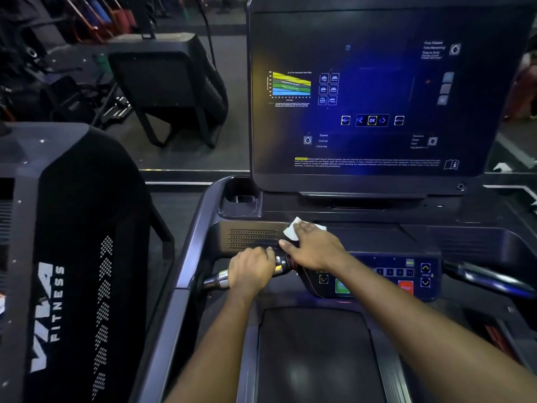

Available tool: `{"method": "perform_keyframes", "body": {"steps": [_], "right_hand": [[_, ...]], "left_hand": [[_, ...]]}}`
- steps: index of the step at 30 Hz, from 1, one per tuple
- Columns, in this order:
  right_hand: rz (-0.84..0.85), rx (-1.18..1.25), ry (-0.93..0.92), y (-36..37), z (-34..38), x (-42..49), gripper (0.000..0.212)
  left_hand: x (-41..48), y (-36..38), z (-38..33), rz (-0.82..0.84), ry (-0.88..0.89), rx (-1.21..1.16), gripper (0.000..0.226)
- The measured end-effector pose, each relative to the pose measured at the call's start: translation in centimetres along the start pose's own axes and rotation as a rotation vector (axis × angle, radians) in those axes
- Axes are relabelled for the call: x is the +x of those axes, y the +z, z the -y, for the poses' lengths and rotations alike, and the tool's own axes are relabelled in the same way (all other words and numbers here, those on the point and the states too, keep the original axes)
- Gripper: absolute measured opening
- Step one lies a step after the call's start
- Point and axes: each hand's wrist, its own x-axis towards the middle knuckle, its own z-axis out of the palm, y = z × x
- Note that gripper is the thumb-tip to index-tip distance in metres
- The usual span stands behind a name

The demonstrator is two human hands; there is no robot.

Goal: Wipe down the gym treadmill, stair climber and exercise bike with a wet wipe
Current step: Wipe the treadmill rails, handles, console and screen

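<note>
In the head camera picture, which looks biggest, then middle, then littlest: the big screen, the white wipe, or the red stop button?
1. Screen, by far the largest.
2. Wet wipe, partly hidden under the right hand, so more may exist.
3. Red stop button, slightly smaller than the wipe's visible part; close call.

Dim gym hall from where I'm watching; most light comes off screens and floor reflections. Grey floor [232, 82] runs back between the machines, with white painted markings [511, 158] at far right. Beside me on the left, a neighbouring machine's black shroud [87, 257] lettered "VIA FITNESS". Further back, another dark machine housing [168, 82]. Upper left is cluttered: red-framed equipment [96, 21] and dark gear, too murky to identify.
</note>
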Motion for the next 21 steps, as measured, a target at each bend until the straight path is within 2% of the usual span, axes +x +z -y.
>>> {"method": "perform_keyframes", "body": {"steps": [7, 12, 16, 21], "right_hand": [[-0.017, -0.064, -0.024, 0.7, -0.2, -1.1, 0.08], [0.059, -0.08, -0.024, -0.5, 0.6, 1.0, 0.076], [-0.014, 0.077, 0.078, 0.4, -1.3, 0.4, 0.075], [0.049, 0.19, 0.141, -0.5, -0.6, 0.7, 0.083]], "left_hand": [[0.1, 0.2, 0.1, -0.017, 0.008, -0.004, 0.053], [0.0, 0.2, 0.1, -0.016, 0.013, -0.007, 0.052], [-0.1, 0.2, 0.0, -0.01, 0.005, -0.015, 0.054], [-0.3, -0.2, -0.2, 0.005, -0.01, -0.025, 0.054]]}}
